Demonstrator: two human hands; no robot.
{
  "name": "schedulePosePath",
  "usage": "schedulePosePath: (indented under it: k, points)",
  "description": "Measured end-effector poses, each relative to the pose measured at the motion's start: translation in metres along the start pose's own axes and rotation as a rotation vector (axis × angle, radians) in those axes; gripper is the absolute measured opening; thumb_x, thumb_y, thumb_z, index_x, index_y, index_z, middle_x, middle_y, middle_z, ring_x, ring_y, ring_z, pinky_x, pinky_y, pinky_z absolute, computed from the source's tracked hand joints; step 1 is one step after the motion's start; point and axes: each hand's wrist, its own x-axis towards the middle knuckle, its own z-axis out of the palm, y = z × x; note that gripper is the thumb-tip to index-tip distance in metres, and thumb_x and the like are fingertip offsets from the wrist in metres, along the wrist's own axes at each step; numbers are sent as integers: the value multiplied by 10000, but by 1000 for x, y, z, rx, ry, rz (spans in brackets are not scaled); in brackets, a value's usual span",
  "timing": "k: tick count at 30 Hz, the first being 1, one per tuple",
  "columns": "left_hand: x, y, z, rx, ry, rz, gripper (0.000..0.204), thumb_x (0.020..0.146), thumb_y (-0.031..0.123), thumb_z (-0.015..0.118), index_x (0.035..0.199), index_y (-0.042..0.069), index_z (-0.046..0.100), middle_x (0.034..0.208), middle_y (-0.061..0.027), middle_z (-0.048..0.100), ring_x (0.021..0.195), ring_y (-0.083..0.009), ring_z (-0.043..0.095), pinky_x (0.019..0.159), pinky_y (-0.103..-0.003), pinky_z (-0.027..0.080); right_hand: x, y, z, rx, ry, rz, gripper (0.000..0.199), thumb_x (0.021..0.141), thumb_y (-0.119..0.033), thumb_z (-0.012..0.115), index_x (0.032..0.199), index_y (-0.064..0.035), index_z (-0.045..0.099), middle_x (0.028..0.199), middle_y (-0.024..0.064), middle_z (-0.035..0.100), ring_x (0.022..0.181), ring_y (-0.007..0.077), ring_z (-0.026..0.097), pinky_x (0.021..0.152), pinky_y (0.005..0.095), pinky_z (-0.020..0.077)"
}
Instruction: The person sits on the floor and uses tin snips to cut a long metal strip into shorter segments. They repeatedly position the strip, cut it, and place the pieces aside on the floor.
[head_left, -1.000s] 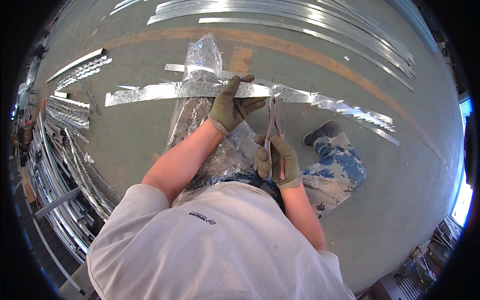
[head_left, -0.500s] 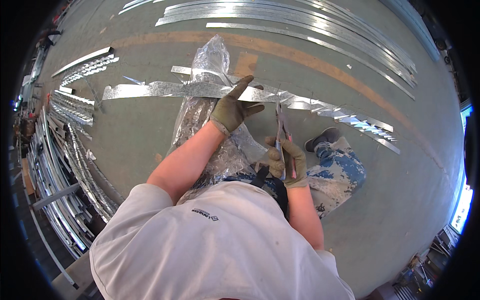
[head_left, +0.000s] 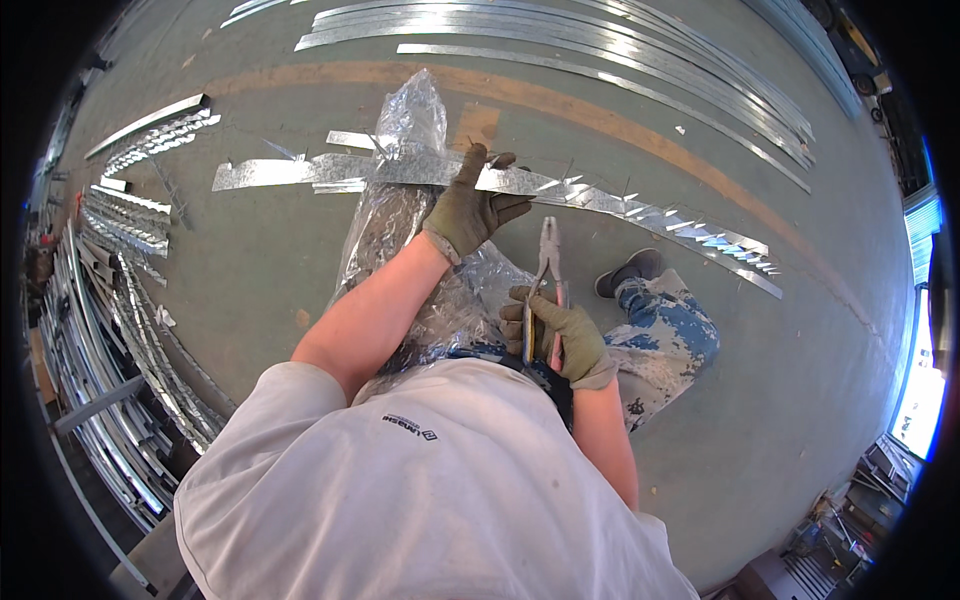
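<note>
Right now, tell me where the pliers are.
In the head view, the pliers are gripped in the right hand, just right of centre, nose pointing toward the notched metal strip that the left hand rests on.

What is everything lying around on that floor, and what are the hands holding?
notched metal strip: one, silvery, lying across the floor ahead of the person
clear plastic wrap: one crumpled sheet, under the strip and the knees
long metal strips: several, silvery, far edge of the floor
cut metal pieces: many, silvery, stacked at the left
orange line: one, painted across the grey floor
snips: one pair, metal
shoe: one, dark, right
left hand: green glove, resting on the strip
right hand: green glove, gripping the snips
</note>
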Motion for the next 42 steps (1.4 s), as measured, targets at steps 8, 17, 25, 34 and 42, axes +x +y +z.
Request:
schedulePosePath:
  k: [8, 17, 25, 34, 42]
  points:
    - [-1, -6, -7, 22, -13, 32, 565, 1105, 519, 748, 1464, 89, 682, 1352, -148, 775, 1197, -341, 789, 1089, -553, 643, 21, -9, 39, -593, 188, 9, 388, 1127, -377, 771, 1326, -47, 723, 1152, 135, 802, 945, 248, 797, 755, 397, 615]
    - [-3, -10, -13, 28, -50, 47, 530, 1150, 428, 702, 1557, 96, 634, 1395, -164, 724, 1205, -361, 773, 1113, -560, 631, 41, 4, 43, -577, 295, -78, 343, 1124, -365, 776, 1258, -52, 732, 1093, 91, 790, 901, 225, 783, 724, 395, 598]
    - [-7, -9, -8, 68, -46, 50, 521, 1162, 341, 684, 1610, 86, 602, 1437, -196, 695, 1212, -372, 772, 1135, -535, 631, 50, 12, 39, -704, 356, -81, 328, 1107, -359, 779, 1219, -52, 751, 981, 99, 786, 721, 216, 717, 607, 395, 548]
    - [-10, -4, -3, 30, -56, 23, 512, 1178, 304, 649, 1642, 101, 579, 1458, -167, 693, 1188, -366, 774, 1122, -580, 619, 45, 8, 50, -642, 368, -50, 289, 1107, -293, 791, 1253, -47, 747, 1022, 98, 794, 789, 211, 757, 668, 395, 599]
    - [-26, 10, 11, -63, -44, 32, 571, 1164, 579, 597, 1519, 134, 650, 1387, -159, 750, 1126, -364, 787, 1133, -674, 563, 35, 3, 60, -436, 371, -114, 277, 1082, -277, 814, 1205, -42, 735, 929, 82, 755, 658, 189, 702, 558, 379, 556]
